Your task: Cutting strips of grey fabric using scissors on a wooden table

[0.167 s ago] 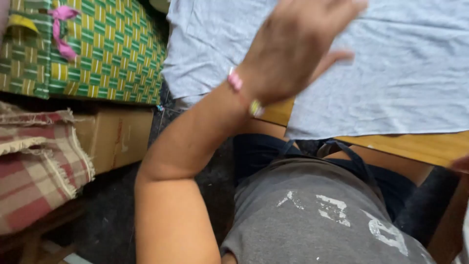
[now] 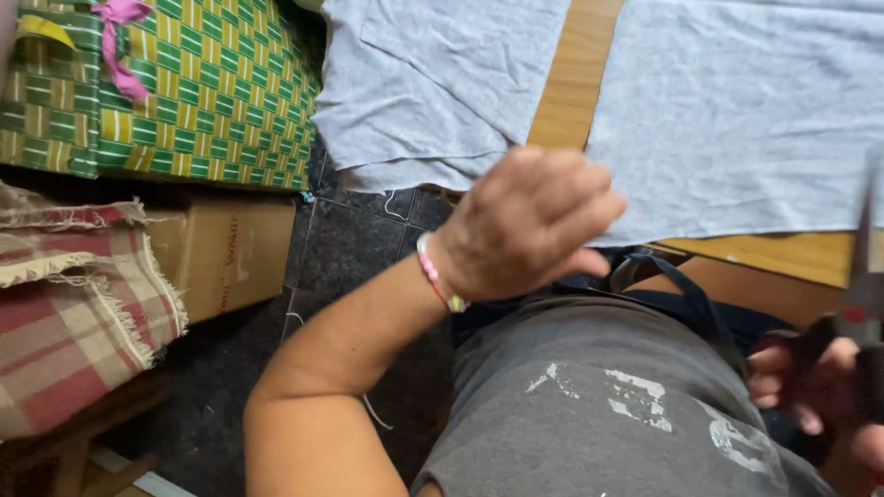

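Left hand [image 2: 525, 225] hovers loosely curled and empty at the grey cloth [image 2: 737, 110] edge on the worktop [image 2: 575, 74] — right hand [image 2: 820, 387] grips scissors [image 2: 861, 285], blades raised.

Left hand [image 2: 525, 225], earlier raised with fingers spread over the grey cloth [image 2: 737, 110], now lower and curled loosely at the table's near edge. A strip of wooden table [image 2: 575, 74] shows between two cloth pieces. Right hand [image 2: 810, 387] has entered at lower right, gripping scissors [image 2: 861, 276] pointing upward.
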